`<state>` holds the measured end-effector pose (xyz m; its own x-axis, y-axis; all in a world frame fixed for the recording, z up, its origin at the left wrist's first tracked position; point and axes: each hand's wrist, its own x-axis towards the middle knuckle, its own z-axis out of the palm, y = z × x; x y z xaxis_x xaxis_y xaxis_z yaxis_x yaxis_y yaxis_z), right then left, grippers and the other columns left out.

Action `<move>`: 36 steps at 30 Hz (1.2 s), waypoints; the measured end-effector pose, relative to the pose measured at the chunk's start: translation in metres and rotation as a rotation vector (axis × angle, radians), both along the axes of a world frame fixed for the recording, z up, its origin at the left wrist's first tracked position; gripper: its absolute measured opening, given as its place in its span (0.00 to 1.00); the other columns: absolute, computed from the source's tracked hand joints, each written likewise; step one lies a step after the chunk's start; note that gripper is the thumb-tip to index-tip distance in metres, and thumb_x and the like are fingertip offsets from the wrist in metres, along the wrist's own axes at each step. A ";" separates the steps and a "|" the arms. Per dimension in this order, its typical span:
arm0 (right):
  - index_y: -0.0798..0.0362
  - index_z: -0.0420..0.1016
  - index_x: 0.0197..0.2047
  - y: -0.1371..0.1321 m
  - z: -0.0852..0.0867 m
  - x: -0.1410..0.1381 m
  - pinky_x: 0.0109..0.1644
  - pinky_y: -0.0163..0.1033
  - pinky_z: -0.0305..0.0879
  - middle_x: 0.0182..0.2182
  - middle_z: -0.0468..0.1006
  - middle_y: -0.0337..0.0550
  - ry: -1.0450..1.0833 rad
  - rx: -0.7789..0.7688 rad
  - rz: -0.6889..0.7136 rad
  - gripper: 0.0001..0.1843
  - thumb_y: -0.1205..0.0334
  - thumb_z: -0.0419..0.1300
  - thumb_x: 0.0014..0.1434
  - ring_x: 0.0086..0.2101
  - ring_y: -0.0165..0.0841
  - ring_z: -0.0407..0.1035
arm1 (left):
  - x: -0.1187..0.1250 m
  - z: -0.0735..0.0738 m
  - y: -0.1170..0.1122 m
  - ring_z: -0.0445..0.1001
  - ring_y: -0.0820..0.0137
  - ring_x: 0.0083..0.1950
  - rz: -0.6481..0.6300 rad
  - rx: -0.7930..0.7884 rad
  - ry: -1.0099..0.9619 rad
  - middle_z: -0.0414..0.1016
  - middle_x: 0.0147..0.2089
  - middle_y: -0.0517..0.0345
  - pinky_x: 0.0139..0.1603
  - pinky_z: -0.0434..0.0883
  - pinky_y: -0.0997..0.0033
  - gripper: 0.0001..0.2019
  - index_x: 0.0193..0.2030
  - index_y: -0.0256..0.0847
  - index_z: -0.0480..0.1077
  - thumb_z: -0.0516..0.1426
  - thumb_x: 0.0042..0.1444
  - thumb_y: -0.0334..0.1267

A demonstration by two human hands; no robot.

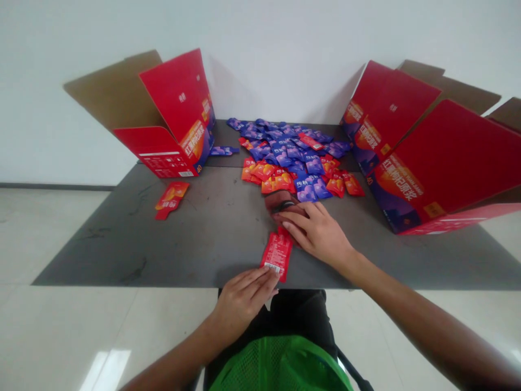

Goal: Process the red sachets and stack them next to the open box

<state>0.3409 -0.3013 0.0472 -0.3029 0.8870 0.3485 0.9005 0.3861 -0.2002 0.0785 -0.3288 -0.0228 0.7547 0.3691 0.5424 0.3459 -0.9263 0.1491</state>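
Green mesh garment [280, 366] at bottom centre; open left hand [243, 300] touching red foil sachet [277, 254].
Sachet's long axis runs front-to-back; open right hand [315, 231] lies just past its far end.

A dark grey table [163, 244] carries a heap of purple and orange sachets [285, 155] at upper centre, with open red cartons [175, 98] toward both upper corners.

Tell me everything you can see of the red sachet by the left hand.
The red sachet is a flat, glossy, foil-like rectangular pouch with a small white printed patch near its lower end; finer print is unreadable. It lies slightly skewed near the front edge of the dark gray tabletop. The fingertips of the left hand touch its lower edge; its upper end meets another red sachet.
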 end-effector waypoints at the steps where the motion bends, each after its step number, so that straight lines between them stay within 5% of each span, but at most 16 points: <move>1: 0.41 0.74 0.65 -0.012 0.001 -0.009 0.57 0.51 0.68 0.54 0.75 0.48 0.015 -0.016 0.031 0.20 0.55 0.54 0.73 0.52 0.42 0.66 | -0.002 -0.001 0.001 0.81 0.66 0.57 -0.011 0.001 0.003 0.81 0.58 0.52 0.59 0.79 0.63 0.14 0.61 0.37 0.73 0.56 0.72 0.34; 5: 0.40 0.77 0.61 -0.047 -0.016 -0.038 0.53 0.48 0.70 0.51 0.75 0.47 0.019 -0.115 0.188 0.18 0.53 0.56 0.72 0.50 0.41 0.66 | -0.008 -0.007 0.002 0.81 0.66 0.56 -0.039 0.011 -0.005 0.82 0.56 0.53 0.61 0.78 0.62 0.12 0.56 0.37 0.76 0.54 0.72 0.30; 9: 0.38 0.77 0.61 -0.024 -0.035 -0.023 0.54 0.48 0.68 0.52 0.75 0.48 -0.011 -0.115 0.109 0.18 0.52 0.55 0.72 0.50 0.41 0.66 | -0.010 -0.013 0.001 0.78 0.65 0.62 -0.050 0.010 0.036 0.79 0.61 0.52 0.64 0.76 0.61 0.14 0.59 0.36 0.75 0.54 0.72 0.29; 14: 0.43 0.80 0.58 0.015 -0.017 0.008 0.56 0.50 0.68 0.50 0.76 0.50 -0.108 -0.053 -0.073 0.18 0.53 0.54 0.73 0.50 0.43 0.66 | -0.009 -0.013 0.000 0.77 0.65 0.62 -0.053 0.012 0.009 0.78 0.62 0.53 0.63 0.77 0.61 0.14 0.59 0.36 0.75 0.53 0.72 0.29; 18: 0.41 0.75 0.63 -0.018 -0.005 -0.020 0.57 0.49 0.68 0.53 0.74 0.49 -0.025 -0.018 0.011 0.20 0.54 0.54 0.73 0.52 0.43 0.65 | -0.009 -0.014 -0.001 0.78 0.64 0.61 -0.046 0.008 -0.008 0.80 0.60 0.52 0.62 0.78 0.60 0.13 0.58 0.36 0.76 0.54 0.72 0.29; 23: 0.38 0.76 0.62 -0.050 -0.029 -0.044 0.52 0.46 0.70 0.50 0.74 0.48 -0.007 -0.126 0.192 0.19 0.51 0.55 0.72 0.50 0.41 0.66 | -0.009 -0.017 -0.002 0.82 0.64 0.55 -0.029 -0.005 -0.034 0.83 0.54 0.53 0.59 0.79 0.59 0.13 0.54 0.36 0.77 0.52 0.72 0.30; 27: 0.38 0.78 0.60 -0.008 -0.034 -0.013 0.56 0.48 0.68 0.51 0.75 0.48 -0.053 -0.106 0.093 0.18 0.52 0.55 0.73 0.51 0.41 0.66 | -0.008 -0.013 -0.001 0.78 0.64 0.62 -0.039 0.000 -0.002 0.79 0.61 0.53 0.62 0.78 0.61 0.13 0.58 0.36 0.75 0.55 0.71 0.30; 31: 0.42 0.80 0.58 0.019 -0.010 0.005 0.56 0.49 0.68 0.49 0.76 0.49 -0.108 -0.047 -0.019 0.17 0.54 0.55 0.73 0.50 0.42 0.66 | -0.007 -0.010 -0.001 0.78 0.66 0.61 -0.032 -0.015 -0.026 0.80 0.60 0.53 0.62 0.78 0.62 0.13 0.58 0.37 0.75 0.55 0.71 0.29; 36: 0.39 0.75 0.64 -0.031 -0.007 -0.032 0.55 0.47 0.69 0.53 0.74 0.46 0.006 -0.070 0.160 0.20 0.52 0.55 0.73 0.51 0.41 0.66 | -0.006 -0.015 -0.003 0.81 0.66 0.56 -0.024 -0.028 -0.073 0.83 0.54 0.53 0.61 0.78 0.62 0.12 0.54 0.37 0.77 0.54 0.72 0.30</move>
<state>0.3084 -0.3328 0.0402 -0.4402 0.8498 0.2899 0.8273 0.5093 -0.2369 0.0720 -0.3317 -0.0383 0.7222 0.3673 0.5861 0.3110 -0.9293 0.1992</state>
